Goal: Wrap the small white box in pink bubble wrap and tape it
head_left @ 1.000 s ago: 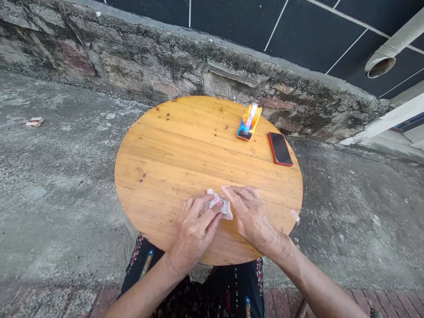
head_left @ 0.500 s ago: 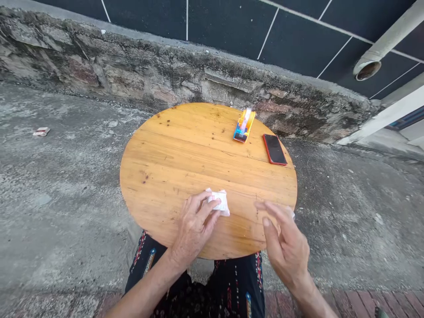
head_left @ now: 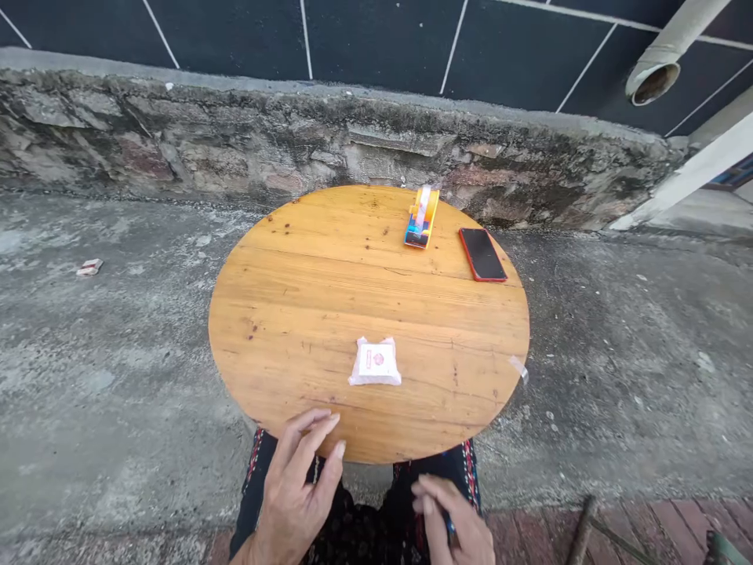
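Note:
A small white packet with a red mark lies flat on the round wooden table, near its front edge. My left hand hovers at the table's near rim, fingers apart, holding nothing. Below the table, over my lap, is my right hand, fingers loosely spread and empty. Both hands are clear of the packet.
A yellow and blue tape dispenser and a red-cased phone sit at the table's far right. A strip of tape hangs off the right rim. A stone wall runs behind; a small box lies on the concrete at left.
Both hands have let go of the packet and drawn back toward my body. The packet now lies alone on the table.

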A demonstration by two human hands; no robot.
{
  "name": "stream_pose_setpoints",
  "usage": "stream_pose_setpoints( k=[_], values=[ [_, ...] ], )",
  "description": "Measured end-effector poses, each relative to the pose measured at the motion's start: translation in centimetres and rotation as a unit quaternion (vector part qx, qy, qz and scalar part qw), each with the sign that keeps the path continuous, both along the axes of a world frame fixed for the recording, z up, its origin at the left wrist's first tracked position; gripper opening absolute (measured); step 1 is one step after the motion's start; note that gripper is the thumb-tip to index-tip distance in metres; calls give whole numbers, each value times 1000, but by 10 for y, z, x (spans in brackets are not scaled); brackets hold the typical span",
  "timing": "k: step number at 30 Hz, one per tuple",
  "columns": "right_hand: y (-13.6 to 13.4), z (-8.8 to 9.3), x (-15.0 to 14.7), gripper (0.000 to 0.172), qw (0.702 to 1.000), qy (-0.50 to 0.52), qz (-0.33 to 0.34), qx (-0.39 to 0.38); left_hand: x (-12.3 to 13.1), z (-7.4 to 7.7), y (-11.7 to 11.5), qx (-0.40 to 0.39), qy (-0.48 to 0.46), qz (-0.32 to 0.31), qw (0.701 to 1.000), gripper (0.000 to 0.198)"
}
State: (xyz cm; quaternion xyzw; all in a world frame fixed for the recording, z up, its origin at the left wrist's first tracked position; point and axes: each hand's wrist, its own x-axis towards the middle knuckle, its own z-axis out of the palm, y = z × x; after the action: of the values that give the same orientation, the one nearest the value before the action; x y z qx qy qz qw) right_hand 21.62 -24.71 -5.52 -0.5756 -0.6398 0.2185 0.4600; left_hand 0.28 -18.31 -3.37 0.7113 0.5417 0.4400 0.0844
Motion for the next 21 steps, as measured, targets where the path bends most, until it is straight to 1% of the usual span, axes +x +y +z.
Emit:
stream_pose_setpoints(
  k=[2, 3, 5, 7, 9, 11, 15, 18, 21],
  values=[
    [28, 19, 0, 32, 999, -35, 30, 20, 7, 2, 9, -28, -10, 19, 999, 33],
    [42, 27, 0, 27, 998, -59, 17, 25, 10, 3, 15, -48, -12, 27, 998, 35],
    [68, 38, -2, 25, 993, -121, -3, 13, 15, 4, 28, -85, -12, 41, 995, 44],
    [89, 43, -4, 33, 982, -186, -25, -2, 18, 4, 41, -112, -8, 51, 992, 53],
    [106, 44, -8, 44, 976, -217, -22, -26, 19, 3, 53, -119, -9, 47, 992, 60],
    [118, 44, -12, 47, 972, -233, -9, -41, 21, 2, 61, -124, -9, 35, 992, 62],
    [132, 45, -17, 34, 966, -254, 14, -48, 26, 2, 72, -123, -9, 30, 992, 53],
    [137, 46, -20, 28, 963, -265, 6, -42, 32, 2, 78, -115, -15, 31, 993, 52],
    [142, 46, -21, 25, 962, -271, -11, -37, 37, 3, 83, -127, -22, 24, 991, 55]
  ],
)
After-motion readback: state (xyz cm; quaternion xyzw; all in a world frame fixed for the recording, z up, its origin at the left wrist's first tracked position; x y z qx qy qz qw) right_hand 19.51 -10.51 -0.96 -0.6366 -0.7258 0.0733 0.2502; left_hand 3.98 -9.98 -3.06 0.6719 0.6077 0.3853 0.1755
